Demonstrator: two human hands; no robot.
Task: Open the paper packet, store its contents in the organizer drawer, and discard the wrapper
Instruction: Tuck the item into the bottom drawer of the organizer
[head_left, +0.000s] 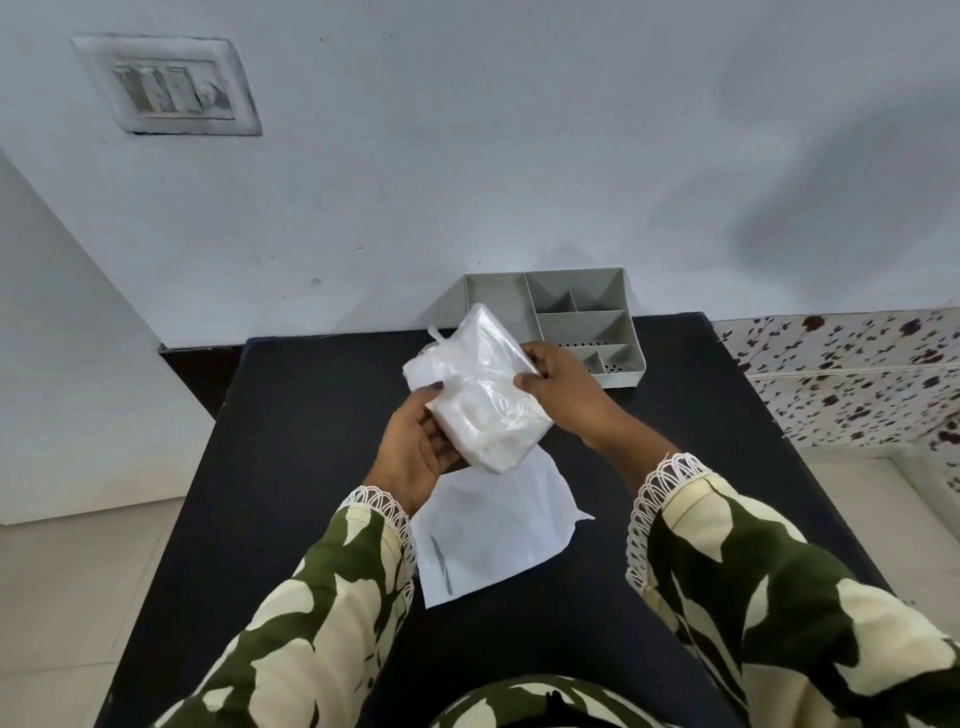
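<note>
A white packet wrapped in clear plastic is held above the black table, tilted with one end toward the wall. My left hand cups its lower left side from beneath. My right hand pinches its right edge with thumb and fingers. Below the packet a flat white paper wrapper lies on the table, partly covered by my left sleeve. The grey organizer tray with several empty compartments stands at the table's far edge against the wall, just behind my right hand.
The black table fills the middle of the view, with tiled floor to its left and right. A white wall rises behind it, with a switch plate high at the left. Floral tiles run along the right.
</note>
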